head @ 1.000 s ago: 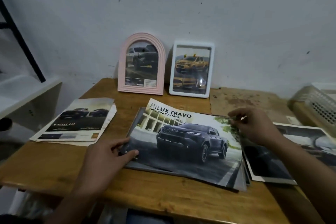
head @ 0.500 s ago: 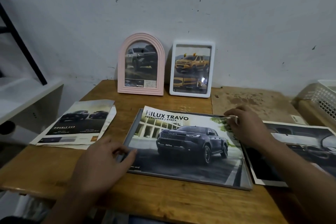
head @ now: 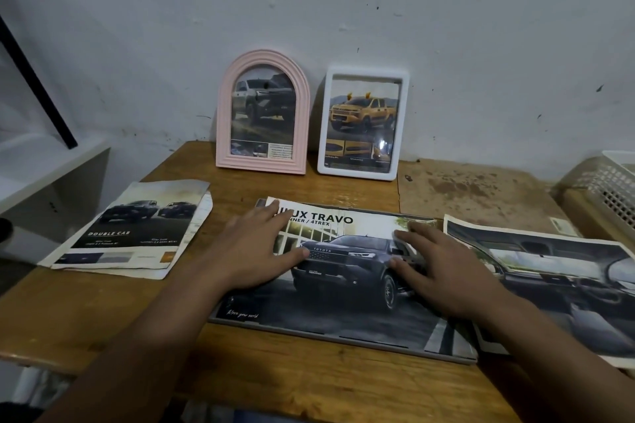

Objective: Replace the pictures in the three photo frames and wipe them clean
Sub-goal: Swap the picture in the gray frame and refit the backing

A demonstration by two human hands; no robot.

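Hands flat on the truck picture
I see my left hand (head: 256, 252) and right hand (head: 438, 271) spread, pressing the truck picture (head: 343, 302) onto the bench (head: 103, 312).

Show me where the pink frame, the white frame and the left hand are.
pink frame (head: 228, 120): head view, left side of its border.
white frame (head: 363, 71): head view, top edge of its border.
left hand (head: 256, 251): head view, back of the hand.

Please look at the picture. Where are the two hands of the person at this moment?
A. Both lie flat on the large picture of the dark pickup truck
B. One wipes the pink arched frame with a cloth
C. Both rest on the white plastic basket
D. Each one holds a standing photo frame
A: the left hand and the right hand both lie with straight fingers on the large dark pickup truck picture, away from the frames.
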